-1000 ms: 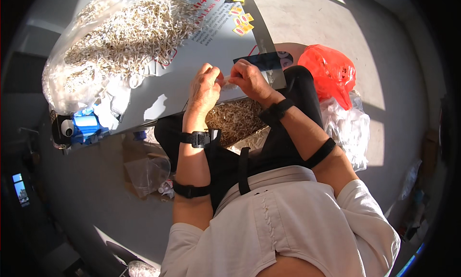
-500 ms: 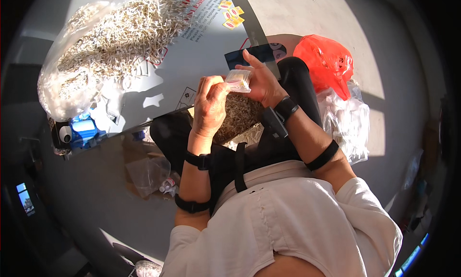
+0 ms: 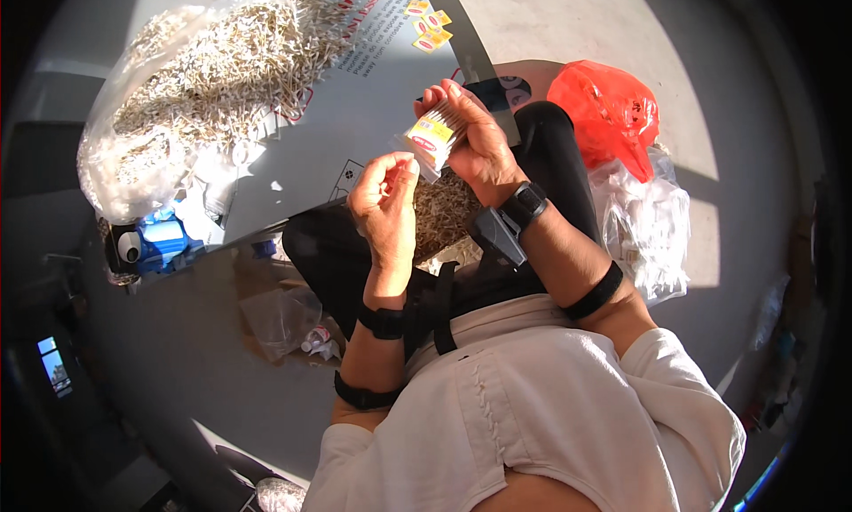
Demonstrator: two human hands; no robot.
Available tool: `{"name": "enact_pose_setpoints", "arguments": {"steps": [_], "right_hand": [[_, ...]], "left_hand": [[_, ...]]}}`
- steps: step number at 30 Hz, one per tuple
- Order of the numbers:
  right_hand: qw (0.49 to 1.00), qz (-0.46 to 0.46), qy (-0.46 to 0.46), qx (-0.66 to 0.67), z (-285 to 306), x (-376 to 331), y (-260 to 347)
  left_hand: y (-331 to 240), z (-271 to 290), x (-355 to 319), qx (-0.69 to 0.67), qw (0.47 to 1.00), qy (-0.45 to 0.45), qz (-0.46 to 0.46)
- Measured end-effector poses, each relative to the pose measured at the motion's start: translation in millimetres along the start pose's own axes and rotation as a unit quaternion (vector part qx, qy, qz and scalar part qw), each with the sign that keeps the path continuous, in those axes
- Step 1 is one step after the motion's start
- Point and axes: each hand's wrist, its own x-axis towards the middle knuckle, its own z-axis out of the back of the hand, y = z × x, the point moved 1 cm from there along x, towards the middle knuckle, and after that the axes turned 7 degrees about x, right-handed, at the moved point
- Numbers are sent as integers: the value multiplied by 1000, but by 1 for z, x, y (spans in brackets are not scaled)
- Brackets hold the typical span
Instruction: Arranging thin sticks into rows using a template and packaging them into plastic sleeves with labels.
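your right hand clamps a small clear plastic packet of pale sticks with a yellow label at upper centre of the frame, long axis slanting from lower left to upper right. your left hand pinches its lower-left corner, fingers together.

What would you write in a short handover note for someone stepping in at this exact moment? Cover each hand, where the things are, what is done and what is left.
Right hand: gripping a small clear packet of cotton swabs with a yellow label, raised over the lap.
Left hand: fingertips pinched at the packet's lower corner.
Loose swabs lie on the lap; a big clear bag of swabs rests on the board ahead.
Done: this packet looks filled.
Left: I cannot tell if it is sealed; plenty of loose swabs remain.
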Motion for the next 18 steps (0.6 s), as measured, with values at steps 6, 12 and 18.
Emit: {"name": "enact_pose_setpoints", "arguments": {"steps": [6,12,18], "right_hand": [[999,-6,32,3,3,2,5],[999,-1,28,17,4,2,2],[999,-12,33,20,5,3,2]], "left_hand": [[-8,-10,-2,-97,993,-47,40],[-6,-10,5,-151,979,8,139],[-4,-15,7,-207,969,16,135]]}}
